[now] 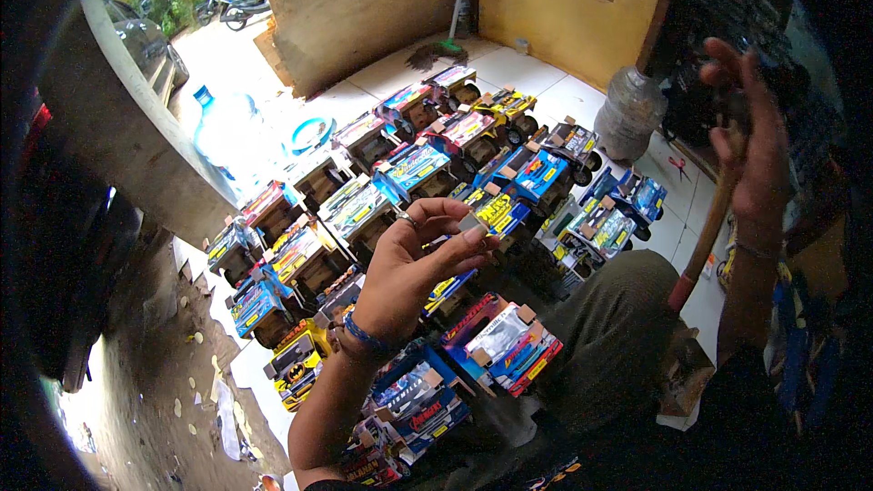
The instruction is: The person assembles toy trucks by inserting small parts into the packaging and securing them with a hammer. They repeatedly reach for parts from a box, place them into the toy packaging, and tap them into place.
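Note:
My left hand (414,259) is raised over the rows of toy trucks, thumb and fingers pinched on a small pale piece (469,222) too small to name. On the right, my right hand (762,159) is lifted beside a slanting wooden-handled tool (714,223), with the thumb and palm around its upper part. The handle's reddish lower end is near my knee; its dark upper end is unclear among the fingers. Nearest below my left hand is a red and blue toy truck (509,345), with a dark blue toy truck (423,400) beside my forearm.
Several colourful toy trucks (414,166) stand in rows on white tiles. Red-handled scissors (678,166) lie near a large cloudy plastic bottle (629,109). A broom (450,44) leans at the back wall. A blue-capped water jug (218,127) stands at left, beside bare dirt.

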Motion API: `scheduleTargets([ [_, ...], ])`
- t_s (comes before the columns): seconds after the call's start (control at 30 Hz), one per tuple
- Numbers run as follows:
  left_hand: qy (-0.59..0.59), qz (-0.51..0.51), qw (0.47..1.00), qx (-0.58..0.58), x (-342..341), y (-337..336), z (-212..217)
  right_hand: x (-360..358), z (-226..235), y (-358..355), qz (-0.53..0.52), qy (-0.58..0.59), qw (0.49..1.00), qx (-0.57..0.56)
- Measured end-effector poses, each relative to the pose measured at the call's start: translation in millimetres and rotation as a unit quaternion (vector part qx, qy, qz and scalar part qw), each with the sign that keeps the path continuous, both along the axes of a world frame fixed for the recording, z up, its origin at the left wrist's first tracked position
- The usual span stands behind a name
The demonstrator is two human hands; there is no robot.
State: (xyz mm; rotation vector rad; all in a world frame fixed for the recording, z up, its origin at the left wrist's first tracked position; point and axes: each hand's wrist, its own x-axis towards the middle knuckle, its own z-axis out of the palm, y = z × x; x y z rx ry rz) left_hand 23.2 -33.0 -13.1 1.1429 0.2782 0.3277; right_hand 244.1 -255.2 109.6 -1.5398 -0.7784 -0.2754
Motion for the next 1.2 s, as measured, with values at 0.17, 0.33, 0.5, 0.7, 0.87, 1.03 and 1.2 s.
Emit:
scheduleTargets([
  [0.17,0.023,0.039,0.998,-0.032,5.9,18.1,-21.5,22.2,4.7,-22.2,-0.041,-0.227,0.966,-0.113],
  [0.33,0.029,0.059,0.997,-0.035,10.9,31.0,-36.0,31.7,-0.1,-16.2,0.006,-0.242,0.969,-0.044],
  [0.5,0.011,0.076,0.997,-0.032,12.9,38.0,-45.3,8.9,-41.6,-7.5,0.032,0.085,0.996,0.002],
  [0.7,0.020,0.089,0.995,-0.034,11.1,44.7,-47.0,-4.5,-92.2,-29.4,0.145,0.179,0.970,-0.074],
  [0.87,-0.010,0.144,0.989,-0.018,8.3,59.0,-36.3,-16.6,-99.8,-22.4,0.249,0.258,0.929,-0.090],
  [1.03,-0.015,0.144,0.989,-0.008,12.2,55.3,-33.5,-14.9,-87.8,5.5,0.204,0.256,0.928,-0.178],
  [1.2,0.035,0.116,0.990,0.070,26.1,24.2,-25.5,-14.5,-91.1,55.3,0.262,0.193,0.896,-0.304],
])
